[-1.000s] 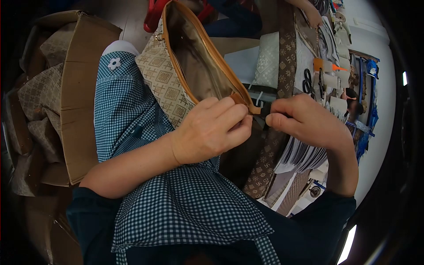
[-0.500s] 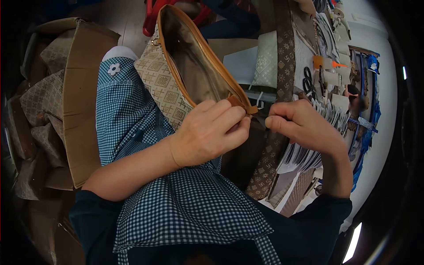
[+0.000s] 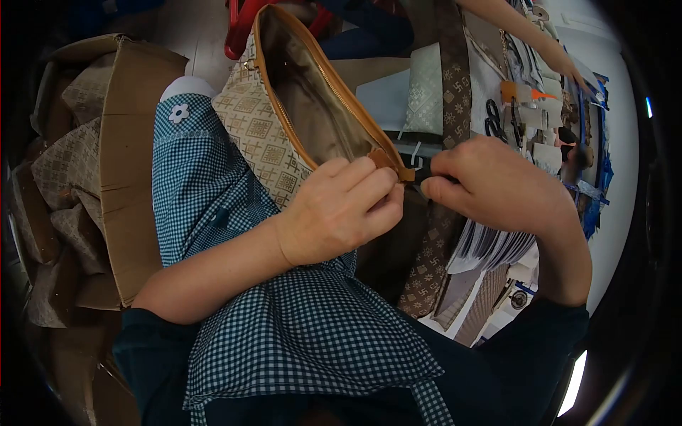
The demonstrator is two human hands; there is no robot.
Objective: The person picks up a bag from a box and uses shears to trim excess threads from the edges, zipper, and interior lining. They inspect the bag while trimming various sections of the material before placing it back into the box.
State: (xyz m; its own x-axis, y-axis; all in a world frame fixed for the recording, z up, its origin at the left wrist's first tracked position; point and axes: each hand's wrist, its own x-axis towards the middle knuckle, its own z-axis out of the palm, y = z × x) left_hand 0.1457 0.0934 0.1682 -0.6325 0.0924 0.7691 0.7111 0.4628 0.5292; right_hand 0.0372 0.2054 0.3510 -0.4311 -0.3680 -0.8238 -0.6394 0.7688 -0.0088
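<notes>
A handbag (image 3: 266, 145) with beige diamond-patterned cloth and tan trim rests on my lap, its zipped mouth gaping and the brown lining showing. My left hand (image 3: 344, 206) is closed on the near end of the bag, at the small tan tab (image 3: 407, 175) where the zip ends. Just right of that tab, my right hand (image 3: 501, 181) is pinched, thumb against curled fingers. Whatever it may hold is too small or hidden to make out. Blue-checked apron cloth (image 3: 305, 334) covers my lap under the bag.
On my left stands a cardboard box (image 3: 145, 170) with several patterned pieces inside. The table at right bears black scissors (image 3: 493, 119), an orange-tipped bottle (image 3: 522, 94) and stacked strips (image 3: 490, 248). Another person's arm (image 3: 526, 32) reaches across its far end.
My right hand has shifted slightly right and turned, its back now more to the camera. The left hand stays on the bag. Another person's arm has reached farther over the table.
</notes>
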